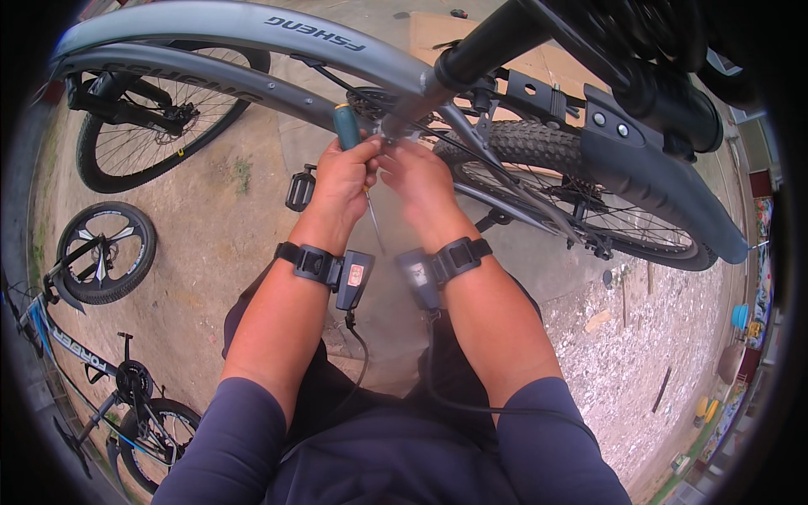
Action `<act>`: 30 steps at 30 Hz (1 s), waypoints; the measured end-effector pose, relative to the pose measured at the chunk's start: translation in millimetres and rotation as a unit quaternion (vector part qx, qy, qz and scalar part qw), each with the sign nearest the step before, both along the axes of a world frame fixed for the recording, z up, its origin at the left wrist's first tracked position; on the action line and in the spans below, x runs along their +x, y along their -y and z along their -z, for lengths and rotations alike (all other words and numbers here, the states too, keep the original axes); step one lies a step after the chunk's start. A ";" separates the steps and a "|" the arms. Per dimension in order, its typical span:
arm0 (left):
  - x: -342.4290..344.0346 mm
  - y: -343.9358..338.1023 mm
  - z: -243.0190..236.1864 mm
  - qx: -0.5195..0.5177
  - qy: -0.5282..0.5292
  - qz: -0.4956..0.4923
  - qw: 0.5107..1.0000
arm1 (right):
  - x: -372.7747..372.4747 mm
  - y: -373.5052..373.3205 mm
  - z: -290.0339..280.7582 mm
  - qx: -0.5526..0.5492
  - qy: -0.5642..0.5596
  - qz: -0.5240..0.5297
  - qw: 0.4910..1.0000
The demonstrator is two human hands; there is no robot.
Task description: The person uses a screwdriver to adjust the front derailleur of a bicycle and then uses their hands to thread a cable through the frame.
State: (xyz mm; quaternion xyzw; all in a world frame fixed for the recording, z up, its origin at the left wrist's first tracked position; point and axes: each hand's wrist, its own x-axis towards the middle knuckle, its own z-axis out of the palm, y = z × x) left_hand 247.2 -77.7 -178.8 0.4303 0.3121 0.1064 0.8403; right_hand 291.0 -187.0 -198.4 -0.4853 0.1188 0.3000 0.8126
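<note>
Dusty outdoor ground spread under everything, turning to a pale, speckled patch on the right, while a sheet of cardboard lay near the top. Across the upper part of the view stretched a gray bicycle, its front wheel to the left, its knobby rear tire and dark mudguard to the right. The person's left grip was closed around a screwdriver, whose green handle stuck up above the fingers and whose thin shaft slanted down below them. Just beside it, the right grip was at the lower part of the bicycle's frame, blurred; whether those fingers pinched anything, I could not tell. A black pedal showed to the left of the left grip. Both wrists wore black straps with small boxes attached. Another bicycle was at the lower left.
</note>
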 end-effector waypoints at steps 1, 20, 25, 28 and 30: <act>0.0 0.0 -0.2 0.002 -0.003 -0.001 1.000 | -0.2 -0.1 -1.6 -0.004 0.000 0.000 1.000; 12.5 -2.2 2.7 0.041 -0.023 -0.003 0.999 | 7.8 -4.3 -3.4 -0.017 0.001 0.034 0.999; 13.7 -2.1 1.6 0.031 -0.025 -0.013 0.999 | 15.9 -5.3 2.0 0.011 0.023 0.004 1.000; 14.3 -1.9 3.8 0.015 -0.015 -0.019 1.000 | 17.4 -3.9 1.6 0.041 0.029 -0.020 0.999; 15.5 -1.8 5.3 -0.002 -0.009 -0.023 1.000 | 19.5 -4.2 1.4 0.044 0.042 -0.025 0.998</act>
